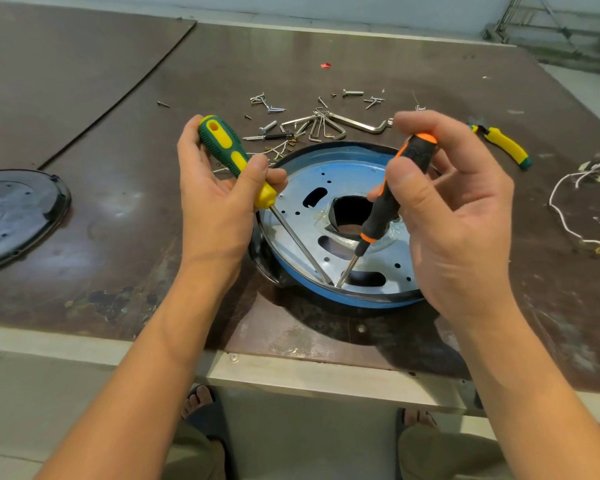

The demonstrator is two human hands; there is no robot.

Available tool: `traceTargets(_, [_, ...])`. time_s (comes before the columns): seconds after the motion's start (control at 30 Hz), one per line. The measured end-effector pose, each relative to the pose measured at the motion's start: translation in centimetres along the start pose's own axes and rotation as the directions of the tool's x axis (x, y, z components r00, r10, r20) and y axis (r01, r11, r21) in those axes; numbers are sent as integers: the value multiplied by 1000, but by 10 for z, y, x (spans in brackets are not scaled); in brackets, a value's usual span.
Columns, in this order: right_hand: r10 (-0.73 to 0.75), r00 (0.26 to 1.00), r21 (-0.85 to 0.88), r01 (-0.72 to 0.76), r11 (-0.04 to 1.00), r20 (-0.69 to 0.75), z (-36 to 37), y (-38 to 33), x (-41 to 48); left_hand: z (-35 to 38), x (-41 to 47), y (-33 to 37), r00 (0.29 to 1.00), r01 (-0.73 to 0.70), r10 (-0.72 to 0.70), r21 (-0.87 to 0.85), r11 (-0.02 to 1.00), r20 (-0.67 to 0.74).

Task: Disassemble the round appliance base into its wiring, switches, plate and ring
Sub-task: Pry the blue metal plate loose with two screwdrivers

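The round appliance base (329,299) lies near the table's front edge, a blue ring around a pale metal plate (298,202) with slots and a dark centre hole. My left hand (215,209) grips a green-and-yellow screwdriver (238,161). My right hand (454,209) pinches a black-and-orange screwdriver (385,209). Both blades slope down and meet at the plate's near edge, just inside the ring.
Loose screws (271,105) and hex keys (326,124) lie scattered behind the base. A black round cover (14,216) sits at the far left. A yellow-handled tool (503,145) and white wiring (568,202) lie to the right. The table's front edge (291,372) is close.
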State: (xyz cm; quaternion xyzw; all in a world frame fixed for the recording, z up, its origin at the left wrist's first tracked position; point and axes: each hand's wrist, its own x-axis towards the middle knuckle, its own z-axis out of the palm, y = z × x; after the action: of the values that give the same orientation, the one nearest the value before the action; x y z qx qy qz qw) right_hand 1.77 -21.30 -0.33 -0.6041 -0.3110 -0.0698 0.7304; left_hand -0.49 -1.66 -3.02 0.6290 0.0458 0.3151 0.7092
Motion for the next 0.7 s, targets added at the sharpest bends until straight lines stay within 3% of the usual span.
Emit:
traceTargets(0.17, [69,998,103,-68,992,-5,-3,-2,-1,0,0,-2,1000,-9,9,15,1000,0])
traceTargets(0.33, [7,1000,-30,-7,1000,-9,0,0,0,-1,0,-1,1000,-18,19,29,999,-8])
traceTargets(0.47, [52,999,116,-51,992,-12,-2,-2,-2,-1,-1,-1,1000,-19,19,29,999,-2])
traceTargets(0.63, [-8,1000,-26,8,1000,-6,1,-1,0,-2,-1,-1,1000,-20,20,15,1000,0])
traceTargets(0.7, [18,1000,9,-18,1000,-23,-2,0,-1,-2,-1,-1,1000,-15,15,3,1000,3])
